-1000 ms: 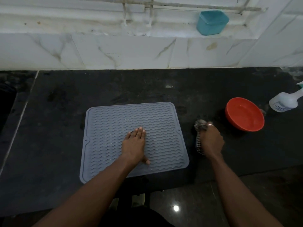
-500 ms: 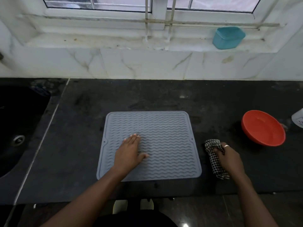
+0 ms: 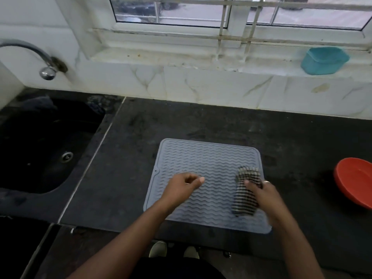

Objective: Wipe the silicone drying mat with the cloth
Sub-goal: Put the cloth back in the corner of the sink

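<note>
While right hand [image 3: 263,195] grips cloth [image 3: 246,191], cloth lies on mat [image 3: 205,164].

We see the mat [image 3: 203,170]: grey silicone, wavy ribs, flat on the dark counter near its front edge. The cloth [image 3: 244,198], black-and-white check, bunched, sits on the mat's right side.

A grey ribbed silicone drying mat [image 3: 203,170] lies on the black stone counter [image 3: 231,125]. The right hand [image 3: 263,196] presses a black-and-white checked cloth [image 3: 244,193] onto its right side; the left hand [image 3: 184,185], loosely curled, is over the mat's left part.
</note>
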